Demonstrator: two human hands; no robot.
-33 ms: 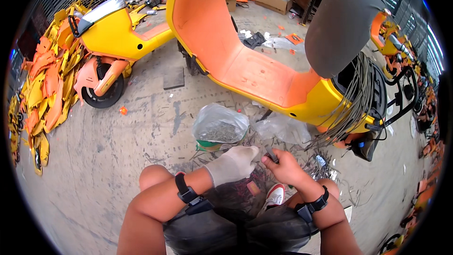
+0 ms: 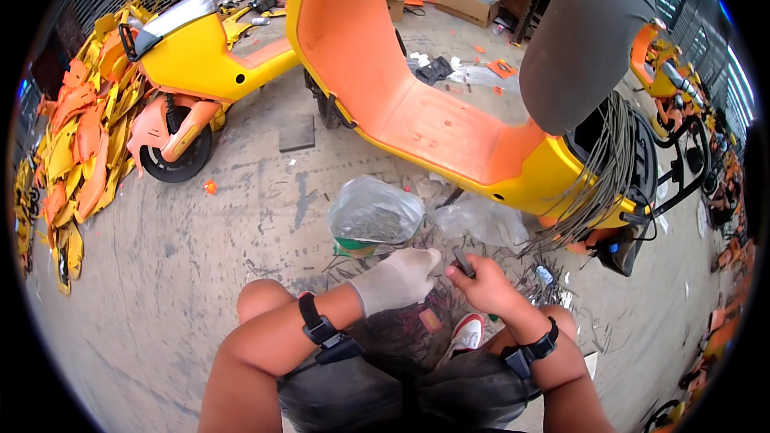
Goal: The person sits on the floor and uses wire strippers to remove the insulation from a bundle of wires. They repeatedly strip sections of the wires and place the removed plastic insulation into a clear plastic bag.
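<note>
My left hand (image 2: 399, 281), in a light grey glove, is closed above my knees with its fingertips pinched. Whatever it grips is too small or too hidden to make out. Just to its right, my bare right hand (image 2: 491, 286) is closed around a short, dark grey, blade-like tool (image 2: 462, 262), its end poking up between thumb and forefinger. A small gap separates the two hands. Beyond the left hand stands a green tub (image 2: 351, 246) lined with a clear plastic bag (image 2: 377, 202), holding many thin grey pieces.
A yellow-and-orange scooter (image 2: 417, 124) stands ahead, with a bundle of grey cables (image 2: 607, 164) draped over its right end. Crumpled clear plastic (image 2: 481, 220) lies beneath it. Dark strips (image 2: 589, 305) litter the floor at right. Yellow and orange panels (image 2: 80, 136) are heaped far left.
</note>
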